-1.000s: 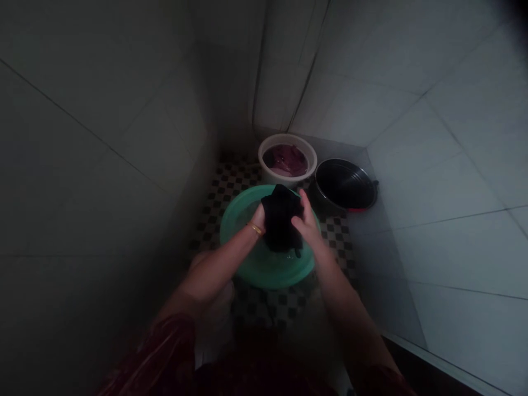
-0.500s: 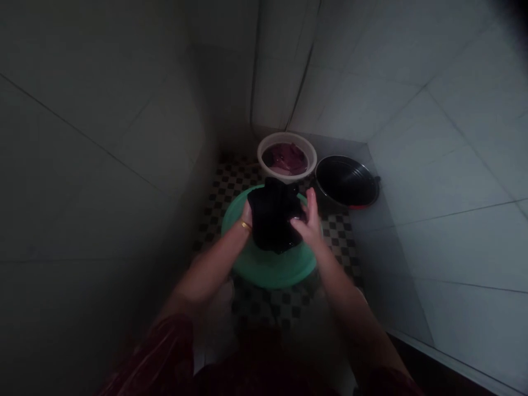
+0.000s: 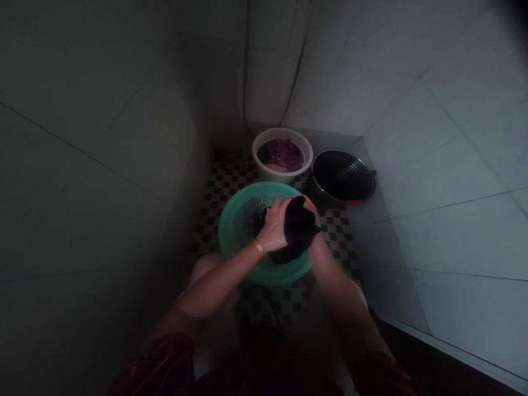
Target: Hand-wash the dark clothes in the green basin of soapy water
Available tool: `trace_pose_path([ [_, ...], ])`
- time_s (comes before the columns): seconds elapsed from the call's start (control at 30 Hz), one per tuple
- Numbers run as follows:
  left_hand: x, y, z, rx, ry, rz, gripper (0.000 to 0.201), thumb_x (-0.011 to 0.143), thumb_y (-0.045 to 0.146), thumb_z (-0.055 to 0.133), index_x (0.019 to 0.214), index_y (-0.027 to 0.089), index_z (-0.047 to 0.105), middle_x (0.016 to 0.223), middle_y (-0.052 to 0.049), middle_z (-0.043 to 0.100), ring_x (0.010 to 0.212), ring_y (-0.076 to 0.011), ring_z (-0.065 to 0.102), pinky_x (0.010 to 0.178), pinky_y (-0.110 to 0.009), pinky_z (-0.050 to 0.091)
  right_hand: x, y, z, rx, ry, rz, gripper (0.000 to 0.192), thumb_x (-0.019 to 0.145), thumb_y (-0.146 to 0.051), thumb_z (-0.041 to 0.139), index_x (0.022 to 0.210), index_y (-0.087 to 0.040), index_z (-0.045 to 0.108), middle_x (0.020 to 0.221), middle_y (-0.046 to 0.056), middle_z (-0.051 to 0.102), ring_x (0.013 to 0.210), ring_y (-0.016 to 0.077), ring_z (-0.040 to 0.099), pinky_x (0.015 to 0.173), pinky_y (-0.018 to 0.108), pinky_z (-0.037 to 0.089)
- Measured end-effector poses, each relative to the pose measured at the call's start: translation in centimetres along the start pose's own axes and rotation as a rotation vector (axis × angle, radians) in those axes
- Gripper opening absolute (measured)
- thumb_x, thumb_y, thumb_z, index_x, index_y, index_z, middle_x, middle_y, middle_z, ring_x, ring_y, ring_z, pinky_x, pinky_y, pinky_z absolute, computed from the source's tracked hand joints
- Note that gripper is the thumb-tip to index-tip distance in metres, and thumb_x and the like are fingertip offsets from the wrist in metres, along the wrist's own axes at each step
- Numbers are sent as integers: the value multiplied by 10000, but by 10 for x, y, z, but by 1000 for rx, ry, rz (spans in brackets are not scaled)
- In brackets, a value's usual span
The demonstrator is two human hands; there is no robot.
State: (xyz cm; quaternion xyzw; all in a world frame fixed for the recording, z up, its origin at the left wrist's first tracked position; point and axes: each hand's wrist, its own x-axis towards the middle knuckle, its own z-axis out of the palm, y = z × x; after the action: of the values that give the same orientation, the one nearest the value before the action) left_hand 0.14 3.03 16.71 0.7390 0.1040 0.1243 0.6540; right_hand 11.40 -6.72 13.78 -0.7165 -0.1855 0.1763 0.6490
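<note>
Left hand [image 3: 275,225] now atop black cloth [image 3: 297,231]

A white bucket [image 3: 282,155] of reddish laundry beside a black pan [image 3: 343,177] on checkered floor [image 3: 231,177], tiled walls [image 3: 445,165] around

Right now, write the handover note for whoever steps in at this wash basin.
Left hand: closed on the black cloth, pressing it from the near-left side.
Right hand: mostly hidden behind the cloth, apparently gripping it too.
Cloth: bunched between both hands, over the green basin, which holds water with some suds.
Beyond it: a white bucket with reddish laundry, and a black basin to its right, all on the checkered floor.
Done: cloth is wet and in hand.
Left: it has not left the green basin.
</note>
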Motion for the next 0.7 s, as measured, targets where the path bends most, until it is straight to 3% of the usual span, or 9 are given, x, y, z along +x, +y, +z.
trace_pose_path([
  [0.07, 1, 2, 3, 28, -16, 71, 854, 633, 395, 813, 1382, 176, 467, 1547, -162, 302, 1485, -350, 113, 1217, -484, 58, 2, -6, -2, 74, 9, 14, 302, 735, -504, 509, 848, -234, 585, 913, 62, 649, 929, 241, 628, 983, 449, 482],
  [0.13, 7, 0, 4, -76, 6, 60, 784, 655, 374, 794, 1349, 177, 486, 1473, -152, 424, 1440, -337, 270, 1204, -449, 175, 2, -12, 0, 133, 19, 18, 330, 735, -520, 536, 857, -221, 602, 911, 60, 642, 955, 246, 621, 1003, 447, 465],
  [0.2, 17, -5, 4, -227, 124, -27, 659, 680, 361, 760, 1270, 166, 541, 1310, -129, 582, 1312, -314, 464, 1158, -430, 288, -1, -18, 4, 175, 25, 9, 535, 810, -633, 426, 1081, -210, 611, 1040, 72, 647, 1052, 253, 609, 1027, 462, 446],
  [0.27, 28, -12, 3, -351, 248, -127, 519, 703, 357, 721, 1167, 159, 600, 1158, -99, 666, 1205, -292, 550, 1117, -425, 342, -7, -22, 7, 179, -9, -38, 770, 833, -746, 326, 1383, -221, 447, 1289, 87, 574, 1229, 258, 534, 1079, 464, 404],
  [0.37, 33, -22, 2, -395, 288, -205, 367, 736, 315, 660, 1071, 166, 646, 1094, -79, 694, 1158, -273, 573, 1100, -416, 355, -16, -26, 5, 18, -187, -73, 1109, 682, -775, 596, 1540, -206, 184, 1463, 113, 435, 1371, 278, 403, 1147, 447, 330],
  [0.43, 27, -26, 4, -325, 274, -229, 376, 729, 249, 634, 1095, 164, 644, 1130, -90, 685, 1160, -276, 570, 1104, -417, 348, -20, -25, 0, -91, -287, -9, 1270, 557, -657, 780, 1549, -181, 144, 1444, 137, 456, 1360, 307, 415, 1157, 471, 308],
  [0.57, 9, -26, 7, -100, 185, -287, 586, 690, 171, 617, 1272, 135, 558, 1216, -151, 642, 1182, -331, 554, 1086, -470, 357, -24, -17, -4, 2, -303, 119, 1098, 504, -483, 841, 1444, -176, 365, 1391, 124, 514, 1299, 312, 480, 1140, 489, 331],
  [0.7, 4, -14, 0, -32, 30, -205, 684, 678, 202, 622, 1345, 111, 503, 1307, -177, 587, 1245, -343, 510, 1119, -464, 318, -26, -10, 2, 233, -189, 255, 800, 473, -360, 816, 1202, -172, 546, 1095, 75, 668, 1049, 293, 630, 963, 474, 495],
])
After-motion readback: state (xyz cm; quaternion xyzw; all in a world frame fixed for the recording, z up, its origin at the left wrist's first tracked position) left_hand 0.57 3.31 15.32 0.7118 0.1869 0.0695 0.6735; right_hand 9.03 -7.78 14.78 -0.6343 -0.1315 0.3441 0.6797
